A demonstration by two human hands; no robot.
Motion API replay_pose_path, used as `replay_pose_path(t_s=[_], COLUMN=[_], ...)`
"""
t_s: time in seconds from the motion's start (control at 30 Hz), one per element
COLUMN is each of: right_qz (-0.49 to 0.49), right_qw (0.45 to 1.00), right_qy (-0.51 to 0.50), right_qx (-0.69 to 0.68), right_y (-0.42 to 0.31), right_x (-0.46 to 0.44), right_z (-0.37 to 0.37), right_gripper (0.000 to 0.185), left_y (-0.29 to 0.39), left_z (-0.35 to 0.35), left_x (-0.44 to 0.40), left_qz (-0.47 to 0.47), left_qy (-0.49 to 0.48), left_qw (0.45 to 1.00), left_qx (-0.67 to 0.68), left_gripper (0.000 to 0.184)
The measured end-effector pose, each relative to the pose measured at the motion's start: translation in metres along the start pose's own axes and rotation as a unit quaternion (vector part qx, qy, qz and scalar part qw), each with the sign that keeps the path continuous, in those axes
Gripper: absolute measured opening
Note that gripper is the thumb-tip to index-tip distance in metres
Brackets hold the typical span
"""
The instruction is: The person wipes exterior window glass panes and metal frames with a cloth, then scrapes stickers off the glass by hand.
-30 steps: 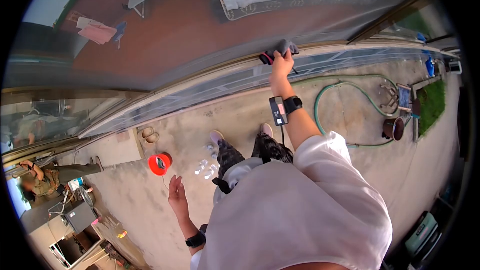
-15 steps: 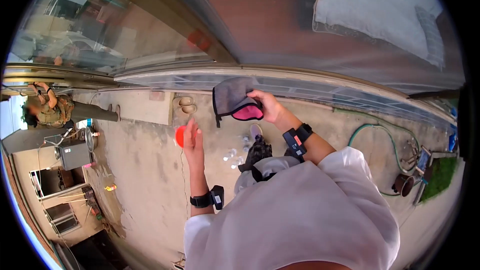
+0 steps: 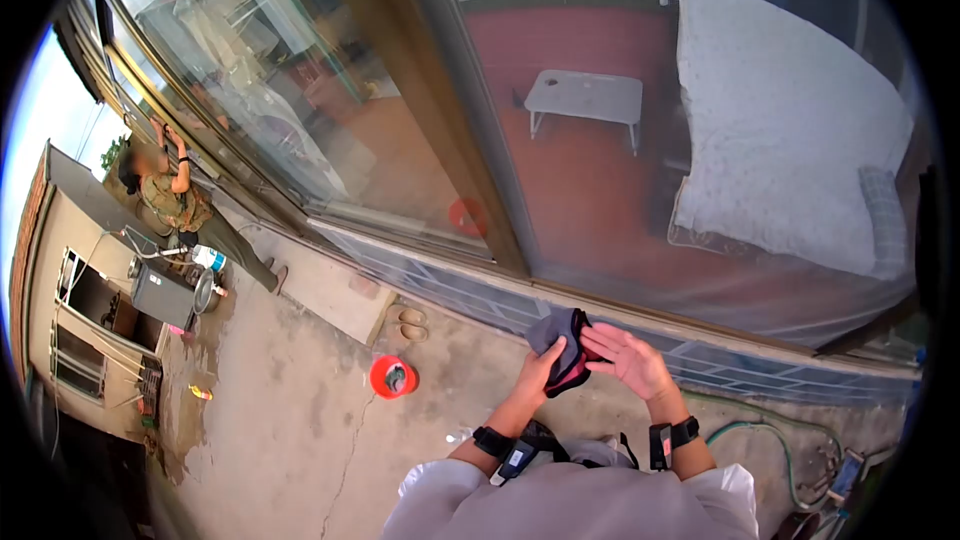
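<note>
A folded grey and pink cleaning cloth (image 3: 556, 336) with dark edging is held up in front of the window wall. My left hand (image 3: 537, 372) grips its near left side, the thumb lying over the grey face. My right hand (image 3: 632, 362) is open at the cloth's right edge, fingers stretched out and palm showing. Whether its fingertips touch the cloth I cannot tell. Both wrists wear black straps with small boxes. Ahead of me is a large glass window (image 3: 590, 210) in a brown frame.
On the concrete floor stands a red bucket (image 3: 393, 377) with something dark inside. Beige slippers (image 3: 412, 324) lie near the step. At far left a person (image 3: 185, 205) reaches up to the window frame. A green hose (image 3: 760, 427) curves along the right side.
The cloth has passed from my right hand to my left and is folded smaller. My right hand has opened beside it. The view has tilted up toward the window.
</note>
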State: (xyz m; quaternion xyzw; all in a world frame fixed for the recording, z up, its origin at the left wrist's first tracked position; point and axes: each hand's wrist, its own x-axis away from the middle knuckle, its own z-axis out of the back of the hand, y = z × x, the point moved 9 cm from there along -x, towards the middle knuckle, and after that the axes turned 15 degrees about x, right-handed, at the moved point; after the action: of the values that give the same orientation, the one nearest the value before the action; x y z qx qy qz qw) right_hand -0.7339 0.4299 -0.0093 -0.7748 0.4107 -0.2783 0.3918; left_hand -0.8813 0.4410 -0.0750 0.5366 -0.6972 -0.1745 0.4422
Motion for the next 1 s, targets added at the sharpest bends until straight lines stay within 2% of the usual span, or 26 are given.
replay_pose_path(t_s=[0.07, 0.1, 0.17, 0.2, 0.27, 0.3, 0.33, 0.4, 0.43, 0.5, 0.57, 0.63, 0.7, 0.8, 0.83, 0.87, 0.9, 0.93, 1.0], right_qz=[0.003, 0.002, -0.011, -0.025, -0.035, -0.062, -0.090, -0.098, -0.109, -0.116, -0.118, -0.205, -0.278, -0.319, -0.318, -0.314, -0.311, -0.304, -0.293], right_qw=[0.998, 0.994, 0.982, 0.977, 0.972, 0.961, 0.948, 0.940, 0.930, 0.909, 0.871, 0.827, 0.819, 0.786, 0.782, 0.781, 0.783, 0.786, 0.789], right_qy=[0.059, 0.101, 0.180, 0.204, 0.221, 0.252, 0.285, 0.305, 0.327, 0.377, 0.445, 0.504, 0.496, 0.519, 0.524, 0.526, 0.524, 0.521, 0.518], right_qx=[0.027, 0.041, 0.062, 0.064, 0.071, 0.090, 0.108, 0.117, 0.124, 0.133, 0.170, 0.145, 0.076, 0.105, 0.115, 0.122, 0.129, 0.136, 0.153], right_y=[-0.009, -0.007, 0.005, 0.014, 0.028, 0.037, 0.047, 0.068, 0.080, 0.116, 0.138, 0.193, 0.264, 0.248, 0.235, 0.206, 0.197, 0.189, 0.177], right_x=[0.025, 0.039, 0.067, 0.081, 0.097, 0.106, 0.115, 0.127, 0.134, 0.160, 0.198, 0.241, 0.280, 0.286, 0.279, 0.261, 0.253, 0.243, 0.232], right_z=[0.038, 0.063, 0.109, 0.128, 0.151, 0.162, 0.174, 0.191, 0.205, 0.240, 0.254, 0.286, 0.322, 0.313, 0.308, 0.285, 0.281, 0.279, 0.286], right_gripper=[0.055, 0.053, 0.049, 0.046, 0.043, 0.041, 0.040, 0.040, 0.040, 0.041, 0.040, 0.036, 0.037, 0.036, 0.036, 0.035, 0.035, 0.035, 0.035], left_y=[0.014, 0.054, 0.161, 0.223, 0.326, 0.366, 0.393, 0.418, 0.426, 0.420, 0.379, 0.332, 0.330, 0.408, 0.444, 0.480, 0.508, 0.529, 0.535], left_z=[0.013, 0.012, -0.004, -0.033, -0.101, -0.132, -0.179, -0.229, -0.238, -0.235, -0.218, -0.181, -0.166, -0.215, -0.240, -0.263, -0.282, -0.296, -0.303], left_x=[0.013, 0.016, 0.046, 0.066, 0.114, 0.129, 0.151, 0.150, 0.130, 0.094, 0.069, 0.024, 0.013, 0.053, 0.075, 0.099, 0.119, 0.129, 0.133], left_qz=[0.023, -0.058, -0.231, -0.351, -0.571, -0.675, -0.765, -0.804, -0.787, -0.762, -0.741, -0.686, -0.679, -0.748, -0.759, -0.794, -0.832, -0.825, -0.826], left_qy=[0.082, 0.077, 0.138, 0.071, -0.017, -0.012, -0.043, 0.010, 0.044, 0.013, 0.030, -0.016, -0.010, -0.024, -0.002, -0.018, -0.013, 0.027, 0.027], left_qw=[0.990, 0.989, 0.959, 0.932, 0.818, 0.703, 0.551, 0.408, 0.392, 0.458, 0.408, 0.442, 0.365, 0.312, 0.305, 0.319, 0.283, 0.267, 0.264], left_qx=[0.114, 0.114, 0.089, 0.051, -0.072, -0.225, -0.331, -0.432, -0.474, -0.458, -0.532, -0.578, -0.637, -0.586, -0.575, -0.517, -0.477, -0.497, -0.497], left_gripper=[0.045, 0.046, 0.042, 0.038, 0.031, 0.032, 0.035, 0.048, 0.054, 0.053, 0.058, 0.057, 0.063, 0.065, 0.065, 0.065, 0.065, 0.058, 0.059])
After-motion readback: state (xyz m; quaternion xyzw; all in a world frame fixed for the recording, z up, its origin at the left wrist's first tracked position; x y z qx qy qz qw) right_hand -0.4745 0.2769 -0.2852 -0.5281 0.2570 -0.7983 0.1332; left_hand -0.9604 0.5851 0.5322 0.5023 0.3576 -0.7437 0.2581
